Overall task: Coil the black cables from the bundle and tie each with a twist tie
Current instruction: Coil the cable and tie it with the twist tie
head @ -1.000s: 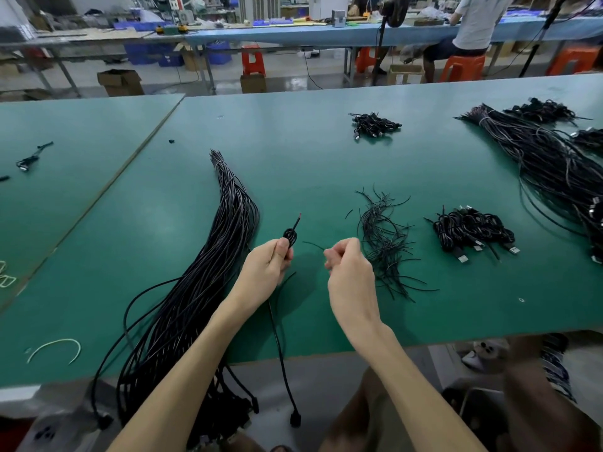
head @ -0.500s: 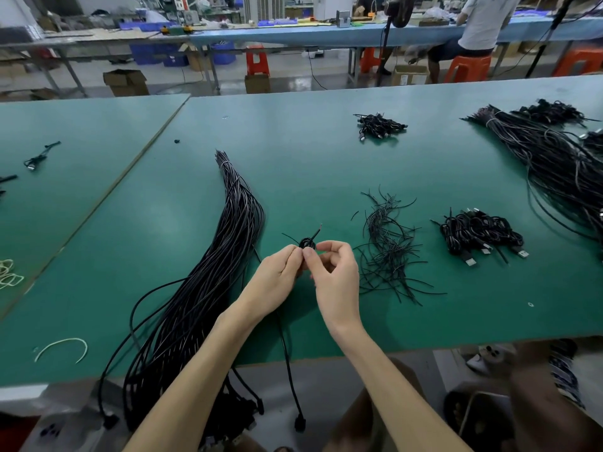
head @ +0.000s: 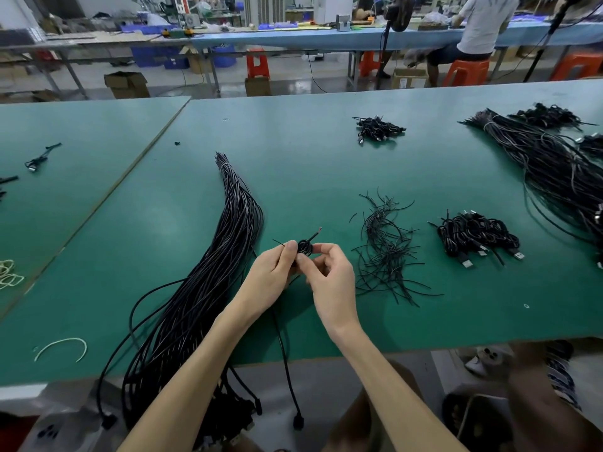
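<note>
A small coil of black cable (head: 305, 247) sits between my two hands above the green table (head: 310, 171). My left hand (head: 272, 274) pinches the coil from the left, and a thin twist tie end pokes out past its fingertips. My right hand (head: 329, 280) pinches the coil from the right. The cable's free end points up right with a reddish tip, and its tail (head: 287, 360) hangs over the table's front edge. The long black cable bundle (head: 208, 282) lies left of my hands. Loose twist ties (head: 385, 252) lie in a pile to the right.
A heap of tied coils (head: 476, 234) with plugs lies right of the ties, another heap (head: 377, 128) farther back. A second large bundle (head: 554, 168) fills the far right. Rubber bands (head: 9, 275) lie at the left, and a pale curved band (head: 62, 347) near the front edge.
My right hand came in from the right and met my left hand at the coil. A twist tie end now shows at the coil.
</note>
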